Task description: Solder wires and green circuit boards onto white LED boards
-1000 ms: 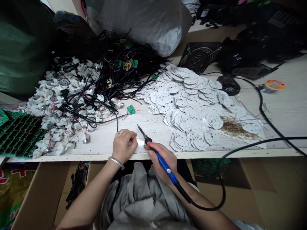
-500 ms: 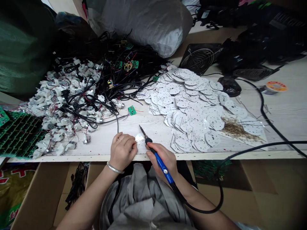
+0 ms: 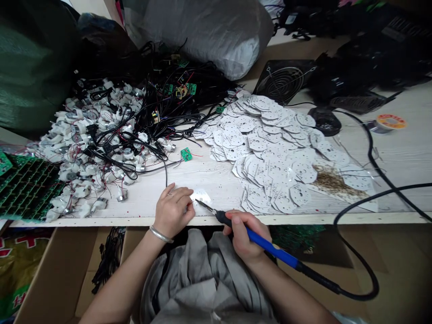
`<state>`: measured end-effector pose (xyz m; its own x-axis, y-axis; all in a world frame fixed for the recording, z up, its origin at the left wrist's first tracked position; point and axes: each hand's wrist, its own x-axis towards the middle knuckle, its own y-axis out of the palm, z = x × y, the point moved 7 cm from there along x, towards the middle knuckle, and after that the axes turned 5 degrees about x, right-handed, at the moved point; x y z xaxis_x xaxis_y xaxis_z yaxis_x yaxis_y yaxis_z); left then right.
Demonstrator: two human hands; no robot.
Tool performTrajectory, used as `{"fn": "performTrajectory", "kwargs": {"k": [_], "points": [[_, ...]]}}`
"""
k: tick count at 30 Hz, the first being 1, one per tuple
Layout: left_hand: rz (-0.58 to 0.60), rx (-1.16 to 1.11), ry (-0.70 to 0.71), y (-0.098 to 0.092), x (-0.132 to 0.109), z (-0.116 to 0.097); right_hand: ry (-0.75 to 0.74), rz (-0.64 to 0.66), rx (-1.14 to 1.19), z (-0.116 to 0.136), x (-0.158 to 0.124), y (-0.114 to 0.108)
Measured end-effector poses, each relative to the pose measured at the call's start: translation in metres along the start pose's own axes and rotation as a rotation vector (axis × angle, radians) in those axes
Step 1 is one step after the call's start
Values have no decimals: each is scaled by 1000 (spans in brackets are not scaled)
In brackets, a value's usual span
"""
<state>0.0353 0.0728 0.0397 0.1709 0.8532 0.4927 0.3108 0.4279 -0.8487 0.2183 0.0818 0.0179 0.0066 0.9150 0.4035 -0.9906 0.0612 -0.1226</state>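
Observation:
My left hand rests near the table's front edge, its fingers curled and pinching the edge of a small white round disc that lies flat on the white table. My right hand grips a blue-handled soldering iron. The iron lies almost level, and its metal tip points left and touches the disc close to my left fingertips. A black cable runs from the handle off to the right.
A heap of white round discs covers the table's right half. Small white motors tangled in black wires lie at left, green circuit boards at far left. A fan grille, solder spool and grey sack sit behind. Cardboard boxes stand below.
My right hand has drawn back and swung right, so the iron went from steep to nearly level, its tip now at the disc. My left hand barely moved.

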Motion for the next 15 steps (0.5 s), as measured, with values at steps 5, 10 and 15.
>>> {"fn": "performTrajectory", "kwargs": {"k": [5,10,15], "points": [[53,-28,23,0,-1,2,-21,41,-24,1,-2,2],[76,-49,31,0,-2,5,-25,68,-59,2,-3,4],[107,-12,80,-3,1,1,-354,234,-102,19,1,28]]}}
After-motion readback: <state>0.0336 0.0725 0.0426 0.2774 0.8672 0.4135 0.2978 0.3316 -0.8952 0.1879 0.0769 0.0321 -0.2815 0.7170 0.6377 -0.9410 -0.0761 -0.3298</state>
